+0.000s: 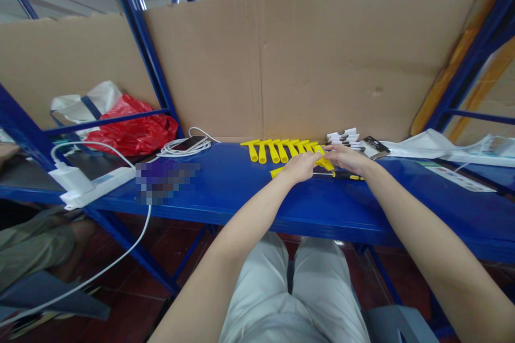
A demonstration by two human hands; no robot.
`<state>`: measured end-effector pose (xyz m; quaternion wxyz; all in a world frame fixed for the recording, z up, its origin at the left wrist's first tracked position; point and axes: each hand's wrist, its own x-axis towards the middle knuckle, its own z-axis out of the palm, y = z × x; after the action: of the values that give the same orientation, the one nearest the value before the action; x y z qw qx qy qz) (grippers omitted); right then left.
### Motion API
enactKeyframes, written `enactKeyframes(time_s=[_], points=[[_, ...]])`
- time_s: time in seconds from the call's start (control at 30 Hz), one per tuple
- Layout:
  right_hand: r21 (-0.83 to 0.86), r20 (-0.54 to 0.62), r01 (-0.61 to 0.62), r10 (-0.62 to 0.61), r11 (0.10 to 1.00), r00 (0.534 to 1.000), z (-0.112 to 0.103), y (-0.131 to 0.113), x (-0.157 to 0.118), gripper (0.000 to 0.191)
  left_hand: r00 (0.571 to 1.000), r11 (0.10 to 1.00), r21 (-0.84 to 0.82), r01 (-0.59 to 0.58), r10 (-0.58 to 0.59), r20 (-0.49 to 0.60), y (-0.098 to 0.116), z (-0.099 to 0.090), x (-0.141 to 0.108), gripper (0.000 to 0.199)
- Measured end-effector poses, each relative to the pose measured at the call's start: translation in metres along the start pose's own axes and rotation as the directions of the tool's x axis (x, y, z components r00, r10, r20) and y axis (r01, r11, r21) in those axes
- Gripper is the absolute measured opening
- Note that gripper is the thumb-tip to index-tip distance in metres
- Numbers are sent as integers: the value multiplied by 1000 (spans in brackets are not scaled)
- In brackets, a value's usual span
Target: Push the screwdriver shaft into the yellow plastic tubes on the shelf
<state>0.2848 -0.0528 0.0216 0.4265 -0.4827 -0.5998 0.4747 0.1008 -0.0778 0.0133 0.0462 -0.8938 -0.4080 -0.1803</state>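
At the left, a coiled white cable (171, 149) lay on the blue metal bench (225, 187). Further right there was a row of yellow T-shaped plastic pieces (275, 153). Beside its right end, the person's left grip (300, 168) was closed on a similar yellow plastic piece (325, 161); the right grip (348, 158) also held it. Under the right grip lay a black-and-yellow-handled screwdriver (346, 176).
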Motion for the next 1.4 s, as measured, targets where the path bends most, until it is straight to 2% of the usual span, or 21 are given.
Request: enactKeyframes(time_s=[0.1, 0.2, 0.27, 0.57, 0.7, 0.9, 1.1, 1.2, 1.27, 1.3, 1.33, 1.4], points=[[28, 114, -58, 55, 998, 992, 2, -2, -3, 18, 1000, 1000, 0, 13, -13, 5, 1, -2, -1, 36], [20, 153, -93, 89, 995, 984, 1, -2, -4, 11, 999, 999, -1, 39, -39, 8, 0, -2, -1, 36], [33, 163, -92, 85, 995, 983, 1, -1, -3, 14, 998, 998, 0, 59, -59, 7, 0, -1, 0, 38], [71, 87, -111, 105, 991, 991, 8, -2, -2, 16, 984, 984, 69, 166, -169, 50, -5, 3, 1, 60], [51, 72, -126, 122, 991, 990, 10, -1, -2, 16, 985, 986, 48, 160, -163, 59, -9, 3, 1, 60], [31, 116, -97, 93, 995, 989, 11, 2, -1, 21, 980, 982, 41, 184, -187, 71, -9, -1, 1, 63], [45, 72, -88, 85, 995, 994, 8, -4, -3, 17, 980, 980, -31, 196, -195, 30, -13, -3, 2, 67], [4, -59, -6, 7, 1000, 998, -12, -5, -1, 15, 974, 971, -77, 226, -227, -2, -18, -5, 3, 69], [-194, -231, 16, -61, 981, 971, -32, -3, 0, 9, 966, 958, -145, 246, -255, -46, -23, -7, 5, 69], [-375, -333, -23, -111, 927, 936, -43, -1, 1, 9, 961, 949, -196, 247, -266, -74, -26, -8, 6, 69], [-543, -408, -105, -152, 833, 900, -54, 2, 2, 10, 956, 936, -255, 242, -275, -105, -28, -9, 7, 69], [-635, -475, -187, -187, 750, 860, -74, 9, 4, 15, 939, 894, -390, 220, -302, -163, -32, -11, 10, 67]])
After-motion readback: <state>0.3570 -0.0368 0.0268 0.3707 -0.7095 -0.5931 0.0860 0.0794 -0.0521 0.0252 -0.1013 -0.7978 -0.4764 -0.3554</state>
